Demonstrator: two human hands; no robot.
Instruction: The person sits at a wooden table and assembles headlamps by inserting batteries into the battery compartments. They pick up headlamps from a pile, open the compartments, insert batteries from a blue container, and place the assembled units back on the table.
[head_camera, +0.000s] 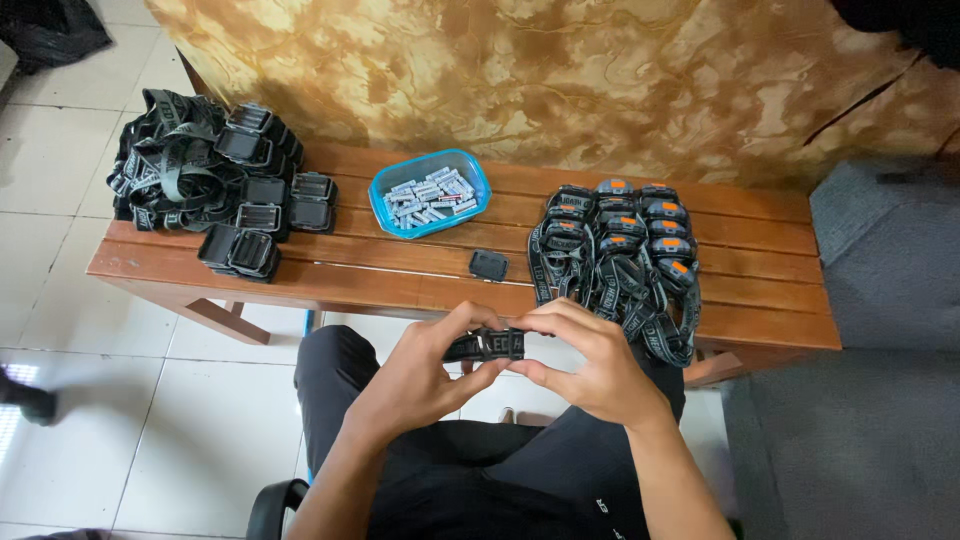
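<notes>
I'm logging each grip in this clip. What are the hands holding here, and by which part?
Both hands, left hand and right hand, hold one black headlamp by the ends of its strap, fingers pinching either side.

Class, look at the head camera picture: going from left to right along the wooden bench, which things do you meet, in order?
Heap of black headlamp cases and straps → blue plastic tub of small grey batteries → single small black cover piece → rows of black headlamps with orange buttons and straps.
</notes>
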